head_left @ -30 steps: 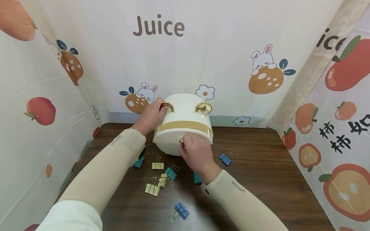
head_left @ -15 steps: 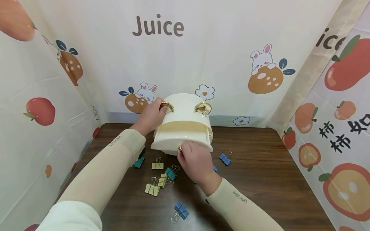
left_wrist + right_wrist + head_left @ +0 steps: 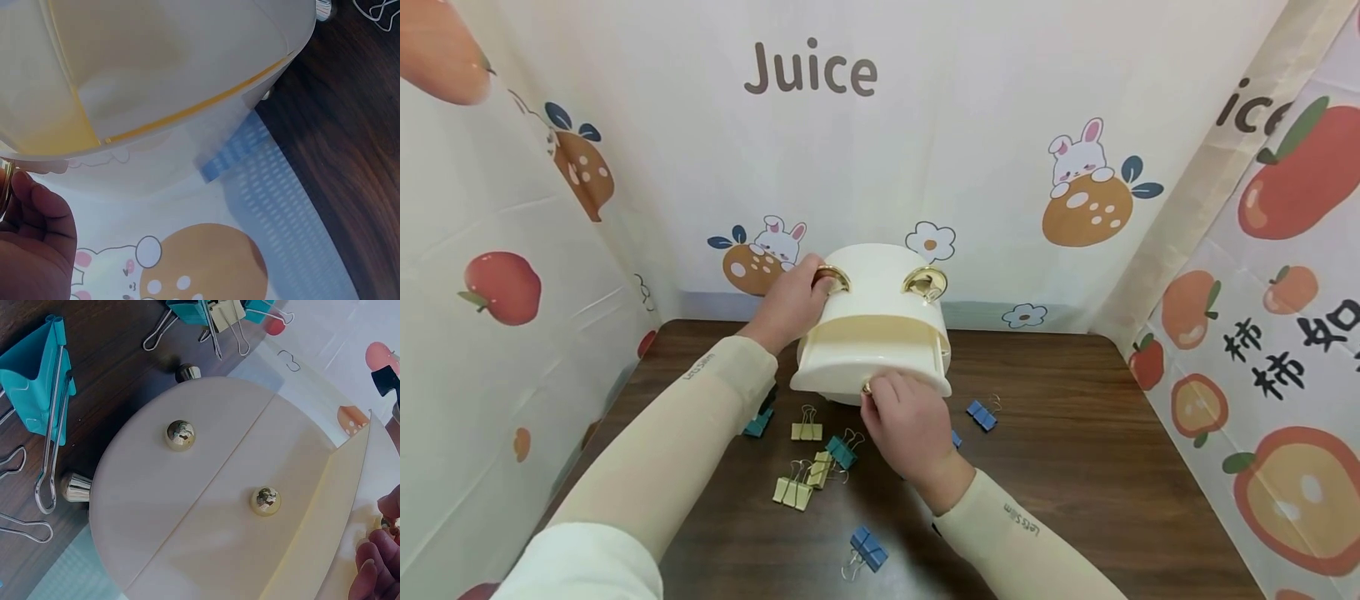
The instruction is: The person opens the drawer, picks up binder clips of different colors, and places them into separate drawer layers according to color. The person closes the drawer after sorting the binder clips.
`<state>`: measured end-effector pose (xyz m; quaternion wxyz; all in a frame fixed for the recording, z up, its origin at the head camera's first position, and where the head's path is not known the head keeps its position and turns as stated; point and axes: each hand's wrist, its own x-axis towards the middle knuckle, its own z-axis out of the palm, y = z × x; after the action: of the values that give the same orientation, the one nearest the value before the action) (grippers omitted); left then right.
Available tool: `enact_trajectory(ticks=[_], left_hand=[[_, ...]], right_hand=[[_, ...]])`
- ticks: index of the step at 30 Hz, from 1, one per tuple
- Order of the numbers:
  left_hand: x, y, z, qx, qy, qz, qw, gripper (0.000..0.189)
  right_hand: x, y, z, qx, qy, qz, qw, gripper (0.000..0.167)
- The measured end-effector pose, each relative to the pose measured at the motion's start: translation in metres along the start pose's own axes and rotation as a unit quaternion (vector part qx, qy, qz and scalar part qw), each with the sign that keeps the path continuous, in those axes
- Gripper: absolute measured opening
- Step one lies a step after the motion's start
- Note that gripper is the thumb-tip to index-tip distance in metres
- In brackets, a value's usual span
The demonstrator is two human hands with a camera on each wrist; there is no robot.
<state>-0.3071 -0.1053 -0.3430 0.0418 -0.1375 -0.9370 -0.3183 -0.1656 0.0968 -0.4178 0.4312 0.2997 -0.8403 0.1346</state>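
A rounded white drawer box [image 3: 880, 287] with gold trim stands at the back of the table. My left hand [image 3: 790, 300] grips the gold ring [image 3: 837, 277] at its upper left, and that hand [image 3: 37, 237] also shows low in the left wrist view. The top drawer [image 3: 827, 369] is pulled out towards me. Its small gold knob [image 3: 867, 387] is pinched by my right hand [image 3: 913, 429], whose fingers [image 3: 378, 565] appear at the right wrist view's edge. Two lower gold knobs, the upper one [image 3: 265, 501] and the bottom one [image 3: 180, 435], show there on the box front.
Binder clips lie scattered on the dark wooden table [image 3: 1075, 467]: yellow ones [image 3: 792, 493], a teal one [image 3: 842, 452], a blue one [image 3: 868, 548] in front and another blue clip [image 3: 982, 415] to the right. A printed curtain [image 3: 985, 167] surrounds the table's back and sides.
My right hand has drawn the top drawer out towards me and slightly down, mostly in the first half second. The left hand keeps its grip on the ring.
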Motion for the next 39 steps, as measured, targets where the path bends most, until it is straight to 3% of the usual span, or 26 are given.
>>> enact_trajectory(ticks=[13,21,32,39], left_hand=[[0.000,-0.002,0.002,-0.001,0.009,0.008,0.9999,0.024],[0.000,-0.001,0.002,-0.002,0.009,0.007,0.9999,0.025],[0.000,-0.005,0.001,-0.006,0.009,0.009,0.9999,0.025],[0.001,-0.004,0.001,-0.003,0.004,0.008,1.0000,0.027]], right_hand=[[0.001,-0.001,-0.003,0.006,0.006,0.005,1.0000,0.012],[0.000,-0.005,-0.015,0.026,0.020,0.016,0.9993,0.022],[-0.017,-0.013,-0.030,0.065,0.019,0.087,0.9939,0.021],[-0.024,0.008,-0.052,0.049,0.006,0.117,0.9920,0.021]])
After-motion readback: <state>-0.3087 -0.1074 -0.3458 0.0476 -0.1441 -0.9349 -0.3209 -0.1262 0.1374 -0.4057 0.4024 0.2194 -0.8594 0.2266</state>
